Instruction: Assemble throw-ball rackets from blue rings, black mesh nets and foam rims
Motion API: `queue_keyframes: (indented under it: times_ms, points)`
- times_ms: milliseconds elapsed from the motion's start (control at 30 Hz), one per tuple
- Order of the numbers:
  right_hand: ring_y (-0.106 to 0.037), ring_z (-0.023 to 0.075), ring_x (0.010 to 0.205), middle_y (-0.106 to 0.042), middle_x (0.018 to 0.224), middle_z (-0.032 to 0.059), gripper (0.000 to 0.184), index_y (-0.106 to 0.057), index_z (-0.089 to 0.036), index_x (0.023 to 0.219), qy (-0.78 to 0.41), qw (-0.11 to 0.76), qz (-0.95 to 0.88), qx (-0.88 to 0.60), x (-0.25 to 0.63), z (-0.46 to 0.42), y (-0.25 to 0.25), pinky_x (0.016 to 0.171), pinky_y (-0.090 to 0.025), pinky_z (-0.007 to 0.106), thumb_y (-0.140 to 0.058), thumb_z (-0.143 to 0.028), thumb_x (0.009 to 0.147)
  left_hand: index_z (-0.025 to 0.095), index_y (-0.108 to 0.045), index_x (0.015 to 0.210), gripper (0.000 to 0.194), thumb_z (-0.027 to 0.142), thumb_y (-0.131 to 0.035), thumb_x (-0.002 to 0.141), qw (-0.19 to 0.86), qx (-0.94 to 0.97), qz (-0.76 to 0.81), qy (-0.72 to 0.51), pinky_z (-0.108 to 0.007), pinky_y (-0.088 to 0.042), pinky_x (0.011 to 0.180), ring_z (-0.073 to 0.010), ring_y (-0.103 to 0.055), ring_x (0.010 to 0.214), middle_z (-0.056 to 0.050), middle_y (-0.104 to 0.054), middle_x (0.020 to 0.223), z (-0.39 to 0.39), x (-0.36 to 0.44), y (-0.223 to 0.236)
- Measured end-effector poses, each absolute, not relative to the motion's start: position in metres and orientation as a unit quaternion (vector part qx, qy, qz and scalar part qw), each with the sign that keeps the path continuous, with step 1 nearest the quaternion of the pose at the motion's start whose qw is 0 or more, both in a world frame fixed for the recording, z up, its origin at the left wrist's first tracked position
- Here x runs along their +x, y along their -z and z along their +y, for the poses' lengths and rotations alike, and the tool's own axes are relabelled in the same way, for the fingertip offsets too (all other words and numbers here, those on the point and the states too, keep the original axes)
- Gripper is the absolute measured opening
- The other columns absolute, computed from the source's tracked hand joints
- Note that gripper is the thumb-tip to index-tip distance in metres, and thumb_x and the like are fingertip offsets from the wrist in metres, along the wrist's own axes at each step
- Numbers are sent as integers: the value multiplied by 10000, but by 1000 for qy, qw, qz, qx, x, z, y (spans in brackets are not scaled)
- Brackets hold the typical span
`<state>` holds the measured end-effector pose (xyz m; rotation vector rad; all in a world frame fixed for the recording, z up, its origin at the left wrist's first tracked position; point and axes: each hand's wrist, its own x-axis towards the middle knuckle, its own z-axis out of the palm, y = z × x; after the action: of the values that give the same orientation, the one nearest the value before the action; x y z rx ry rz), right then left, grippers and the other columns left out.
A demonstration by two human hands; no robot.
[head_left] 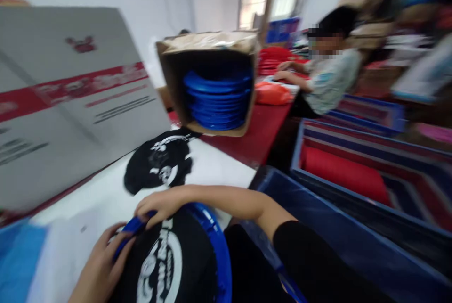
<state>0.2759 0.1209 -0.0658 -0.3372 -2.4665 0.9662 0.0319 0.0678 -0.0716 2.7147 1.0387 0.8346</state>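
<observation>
Black printed fabric disc (pixel 190 251) is lying at 7 o'clock in the view, with a blue plastic rim (pixel 221 260) showing along its 1-to-4 o'clock edge. Its outline is looking round, so no long axis is standing out; its white lettering is running roughly from 12 to 6. At the disc's 10 o'clock, a blue edge strip (pixel 132 226) is pointing from 8 toward 2. The left hand (pixel 109 258) is gripping its lower end, the right hand (pixel 158 206) its upper; whether it is joining the rim, I cannot tell. The step in hand is seemingly working this edge; the next move would be calling for an even hold. Beyond, at 12, another black printed fabric piece (pixel 158 161) is resting on the white-topped table (pixel 219 161); at 1, an open carton (pixel 165 69) is holding stacked blue plastic discs (pixel 219 102).
</observation>
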Motion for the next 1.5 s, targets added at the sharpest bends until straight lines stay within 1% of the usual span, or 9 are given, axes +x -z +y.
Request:
queue_keyframes:
  times_ms: [100, 133, 200, 300, 500, 833, 1067, 1267, 1500]
  points:
    - [-672, 216, 999, -726, 989, 72, 209, -600, -199, 797, -343, 223, -889, -206, 284, 108, 58, 972, -523, 323, -755, -209, 938, 257, -742, 977, 337, 508, -531, 1053, 157, 868, 400, -247, -396, -619, 900, -254, -753, 961, -52, -750, 1047, 47, 19, 65]
    - [-673, 231, 1053, -733, 1040, 93, 182, -607, -193, 814, -352, 227, -885, -201, 286, 107, 59, 1003, -514, 350, -730, -199, 949, 252, -736, 992, 284, 450, -542, 1051, 185, 858, 417, -237, -388, -605, 908, -246, -747, 954, -46, -754, 1019, 46, 20, 62]
    - [-656, 257, 1150, -722, 1202, 150, 132, -627, -180, 864, -368, 236, -880, -185, 287, 107, 62, 1067, -484, 411, -671, -211, 984, 239, -728, 956, 225, 389, -576, 1027, 215, 839, 437, -241, -377, -583, 905, -235, -731, 924, -39, -756, 966, 47, 23, 57]
    - [-646, 262, 1205, -703, 1311, 154, 114, -655, -184, 911, -358, 229, -879, -214, 287, 105, 65, 1087, -475, 430, -638, -248, 1003, 225, -719, 943, 197, 362, -596, 1013, 242, 821, 451, -254, -367, -560, 903, -229, -714, 912, -42, -763, 951, 47, 27, 55]
    - [-672, 242, 1110, -724, 1266, 129, 126, -642, -194, 885, -347, 218, -882, -231, 286, 104, 63, 1025, -501, 408, -606, -230, 1000, 220, -716, 927, 178, 341, -605, 997, 258, 807, 460, -266, -372, -537, 890, -232, -701, 895, -46, -767, 941, 45, 28, 58]
    - [-682, 233, 1076, -753, 1192, 103, 156, -630, -202, 825, -345, 242, -869, -259, 280, 106, 71, 984, -509, 400, -618, -204, 981, 216, -711, 923, 114, 311, -659, 959, 263, 804, 465, -262, -359, -524, 864, -215, -692, 865, -28, -751, 912, 47, 36, 58]
    - [-686, 225, 1090, -759, 1196, 105, 141, -668, -186, 871, -367, 237, -854, -284, 278, 107, 71, 998, -512, 384, -603, -203, 995, 206, -684, 928, 175, 344, -593, 985, 269, 784, 485, -279, -363, -513, 864, -223, -670, 887, -42, -742, 925, 49, 39, 60]
    - [-691, 218, 1072, -772, 1176, 104, 138, -705, -172, 874, -382, 229, -839, -313, 275, 108, 69, 989, -514, 370, -610, -150, 973, 204, -661, 885, 194, 320, -547, 990, 278, 779, 504, -251, -357, -500, 839, -220, -651, 861, -46, -745, 911, 55, 44, 60]
    - [-699, 184, 954, -786, 1176, 103, 120, -738, -149, 913, -402, 214, -819, -349, 274, 108, 66, 887, -519, 325, -627, -135, 957, 191, -687, 868, 215, 330, -552, 959, 318, 759, 520, -230, -352, -467, 793, -218, -638, 811, -35, -730, 841, 64, 43, 60]
